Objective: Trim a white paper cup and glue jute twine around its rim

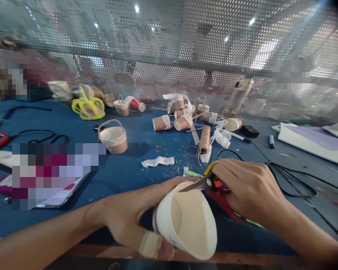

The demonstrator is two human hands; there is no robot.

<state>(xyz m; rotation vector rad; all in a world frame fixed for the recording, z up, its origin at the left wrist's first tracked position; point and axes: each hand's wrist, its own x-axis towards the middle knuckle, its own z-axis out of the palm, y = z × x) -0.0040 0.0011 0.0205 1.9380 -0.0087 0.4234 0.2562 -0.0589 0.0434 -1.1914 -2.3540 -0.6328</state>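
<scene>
My left hand [135, 217] is wrapped round a white paper cup [163, 221], which is tilted so that its mouth faces me and to the right. The cup's rim looks slanted and uneven. A strip of tape or bandage covers part of my left thumb. In my right hand [242, 183] is a pair of scissors [197, 185] with dark blades and yellow and red handles. The blades lie across the cup's upper rim, one of them over the opening. My right fingers partly hide the handles.
A twine-wrapped basket [114, 138] stands left of centre. Several twine-wrapped cups [183, 122] lie farther back, near a twine spool [205, 138], lace [158, 161] and a bottle [238, 97]. Black cable [293, 187] loops at right. Perforated metal mesh [163, 45] closes off the back.
</scene>
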